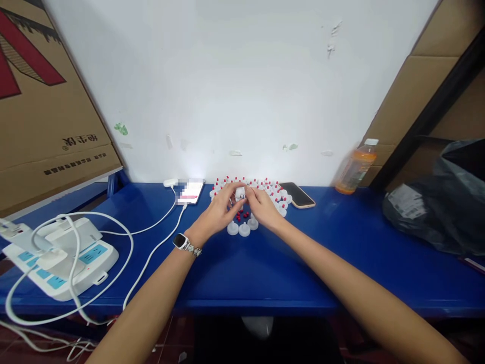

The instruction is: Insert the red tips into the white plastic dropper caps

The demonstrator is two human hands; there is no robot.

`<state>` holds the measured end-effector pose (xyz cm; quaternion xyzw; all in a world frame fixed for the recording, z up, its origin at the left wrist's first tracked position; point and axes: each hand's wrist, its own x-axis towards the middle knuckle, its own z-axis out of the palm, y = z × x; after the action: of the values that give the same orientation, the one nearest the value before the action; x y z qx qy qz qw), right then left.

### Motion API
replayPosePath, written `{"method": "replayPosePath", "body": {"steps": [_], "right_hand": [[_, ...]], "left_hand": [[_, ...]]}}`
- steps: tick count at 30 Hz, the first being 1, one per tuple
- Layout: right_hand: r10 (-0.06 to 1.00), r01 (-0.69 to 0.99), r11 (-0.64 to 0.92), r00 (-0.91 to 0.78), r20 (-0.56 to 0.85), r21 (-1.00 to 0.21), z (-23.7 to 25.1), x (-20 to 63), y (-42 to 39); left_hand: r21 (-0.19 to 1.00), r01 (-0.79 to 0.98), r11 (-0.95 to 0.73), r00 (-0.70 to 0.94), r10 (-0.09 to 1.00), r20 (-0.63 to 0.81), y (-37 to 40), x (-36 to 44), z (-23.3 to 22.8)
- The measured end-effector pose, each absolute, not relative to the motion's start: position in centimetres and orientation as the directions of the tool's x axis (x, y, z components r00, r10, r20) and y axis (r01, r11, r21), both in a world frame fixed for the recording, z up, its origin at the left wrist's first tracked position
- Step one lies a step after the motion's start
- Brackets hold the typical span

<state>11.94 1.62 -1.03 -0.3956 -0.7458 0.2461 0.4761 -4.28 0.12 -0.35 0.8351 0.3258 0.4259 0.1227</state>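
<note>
My left hand (219, 208) and my right hand (263, 206) meet over the blue table. Between their fingers is a small white plastic cap (240, 192), partly hidden; both hands are closed on it. Just below lie several loose small red tips (239, 217). Three round white caps without red tips, one of them a clear-looking white cap (244, 230), sit at the front of the group. Behind and to the right of my hands stand many white caps with red tips (281, 206), partly covered by my fingers.
A lit phone (192, 192) on a cable and a dark phone (297, 195) flank the caps. At left is a power strip (102, 263) with looping white cables. An orange drink bottle (356, 167) and a black plastic bag (428, 202) stand right. A white wall (242, 91) closes the back.
</note>
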Motion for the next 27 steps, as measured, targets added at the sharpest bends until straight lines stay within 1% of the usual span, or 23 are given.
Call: {"method": "replayPosePath", "body": {"steps": [2,3,6,7,8,9,12,14,15,17,19,21,24,25,27], "right_hand": [[0.823,0.33,0.568,-0.207,0.529,-0.754,-0.7,12.1,1.6],[0.82,0.331,0.57,-0.18,0.543,-0.752,-0.4,12.3,1.6],[0.818,0.371,0.557,-0.09,0.569,-0.743,0.3,13.7,1.9],[0.826,0.397,0.542,-0.086,0.558,-0.741,0.3,14.2,2.0],[0.836,0.433,0.528,-0.112,0.538,-0.73,0.3,14.7,2.1],[0.84,0.478,0.527,-0.171,0.515,-0.702,0.2,15.0,2.2],[0.81,0.591,0.585,-0.399,0.43,-0.555,-0.5,15.1,2.0],[0.794,0.611,0.608,-0.473,0.383,-0.506,-0.8,14.9,1.9],[0.798,0.605,0.602,-0.47,0.377,-0.52,-0.9,14.8,1.9],[0.817,0.554,0.575,-0.415,0.399,-0.602,-1.0,14.6,1.9],[0.825,0.462,0.564,-0.357,0.439,-0.684,-0.9,14.5,2.0],[0.81,0.369,0.579,-0.361,0.462,-0.727,-0.8,14.4,2.0],[0.767,0.309,0.629,-0.396,0.504,-0.714,-0.4,14.2,2.2],[0.761,0.328,0.642,-0.384,0.523,-0.693,-0.3,14.2,2.3],[0.766,0.446,0.643,-0.348,0.541,-0.623,0.1,14.3,2.9]], "left_hand": [[0.509,0.428,-0.747,0.412,0.663,0.625,0.3,-4.4,-0.4],[0.545,0.417,-0.728,0.382,0.684,0.621,0.4,-4.7,-0.3],[0.691,0.338,-0.639,0.209,0.767,0.607,1.3,-5.9,-0.1],[0.718,0.309,-0.624,0.159,0.778,0.608,1.5,-6.3,0.0],[0.721,0.315,-0.617,0.142,0.782,0.607,1.7,-6.7,0.1],[0.711,0.347,-0.612,0.146,0.784,0.604,1.9,-7.1,0.1],[0.648,0.476,-0.595,0.251,0.798,0.548,1.8,-7.4,0.2],[0.62,0.518,-0.589,0.302,0.804,0.512,1.6,-7.3,0.1],[0.613,0.527,-0.589,0.317,0.805,0.501,1.5,-7.2,0.1],[0.603,0.54,-0.588,0.334,0.807,0.488,1.4,-7.0,-0.1],[0.595,0.549,-0.586,0.346,0.808,0.476,1.4,-6.7,-0.4],[0.591,0.542,-0.597,0.373,0.801,0.468,1.3,-6.4,-0.5],[0.575,0.534,-0.62,0.406,0.785,0.468,1.2,-6.0,-0.7],[0.564,0.546,-0.62,0.4,0.784,0.475,1.3,-6.0,-0.7],[0.529,0.59,-0.611,0.362,0.785,0.503,1.6,-6.5,-0.8]]}}
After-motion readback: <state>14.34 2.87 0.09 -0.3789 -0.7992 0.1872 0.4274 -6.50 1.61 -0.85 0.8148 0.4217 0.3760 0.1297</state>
